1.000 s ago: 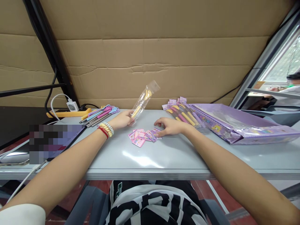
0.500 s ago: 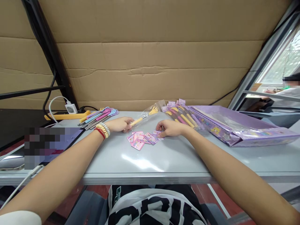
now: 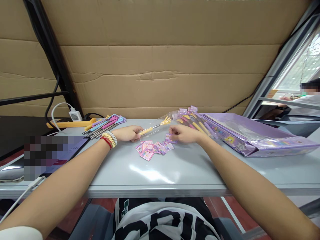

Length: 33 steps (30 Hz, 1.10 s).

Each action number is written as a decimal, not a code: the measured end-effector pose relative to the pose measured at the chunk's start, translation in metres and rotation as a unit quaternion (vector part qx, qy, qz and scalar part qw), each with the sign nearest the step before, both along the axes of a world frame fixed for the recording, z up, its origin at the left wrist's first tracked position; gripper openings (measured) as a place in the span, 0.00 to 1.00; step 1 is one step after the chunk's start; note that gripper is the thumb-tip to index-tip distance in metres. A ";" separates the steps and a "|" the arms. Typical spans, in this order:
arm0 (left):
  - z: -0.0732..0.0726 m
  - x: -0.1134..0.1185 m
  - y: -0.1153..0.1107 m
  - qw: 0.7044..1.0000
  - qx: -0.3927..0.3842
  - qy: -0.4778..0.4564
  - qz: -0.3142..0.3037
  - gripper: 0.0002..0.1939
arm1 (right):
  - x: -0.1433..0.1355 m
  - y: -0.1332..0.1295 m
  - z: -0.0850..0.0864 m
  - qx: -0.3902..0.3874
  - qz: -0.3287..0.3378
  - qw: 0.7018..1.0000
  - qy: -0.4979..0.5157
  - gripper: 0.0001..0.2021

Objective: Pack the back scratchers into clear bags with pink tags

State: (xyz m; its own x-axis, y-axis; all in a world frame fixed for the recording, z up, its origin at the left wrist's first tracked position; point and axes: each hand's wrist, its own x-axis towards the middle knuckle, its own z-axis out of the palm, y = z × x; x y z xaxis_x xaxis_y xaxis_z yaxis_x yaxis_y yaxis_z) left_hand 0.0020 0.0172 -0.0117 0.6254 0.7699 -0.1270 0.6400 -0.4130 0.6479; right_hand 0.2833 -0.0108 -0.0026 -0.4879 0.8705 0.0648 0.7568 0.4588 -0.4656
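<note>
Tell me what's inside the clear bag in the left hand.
The clear bag holds a yellow-handled back scratcher with a hand-shaped end. The left hand covers the handle's near tip, which cannot be seen.

Yellow claw-ended stick (image 3: 148, 130) slanted in clear bag (image 3: 160, 128), pink-purple cards (image 3: 147, 150) overlapping nearby

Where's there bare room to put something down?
Bare tabletop lies between the loose cards and the front edge; more lies between the right forearm and the purple box. It's crowded back left with unwrapped sticks, back right with bagged sticks, and centrally, where the left hand holds a wrapped yellow stick.
</note>
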 end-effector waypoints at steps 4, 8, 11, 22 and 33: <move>0.000 -0.001 0.001 1.000 0.011 0.009 -0.004 0.10 | 0.010 0.004 0.003 0.057 -0.084 0.989 0.106 0.12; 0.001 0.000 0.001 1.000 0.016 0.014 -0.009 0.12 | 0.017 0.013 0.002 0.117 -0.175 0.962 0.171 0.18; 0.001 0.001 0.000 1.000 0.017 0.015 -0.006 0.13 | 0.019 0.018 -0.002 0.141 -0.205 0.952 0.178 0.14; -0.003 -0.002 0.005 1.000 0.015 0.005 -0.012 0.15 | 0.016 0.012 0.004 0.225 -0.294 0.927 0.064 0.05; -0.002 -0.001 0.004 0.999 0.029 0.019 -0.022 0.15 | 0.015 0.012 0.004 0.207 -0.315 0.925 0.037 0.07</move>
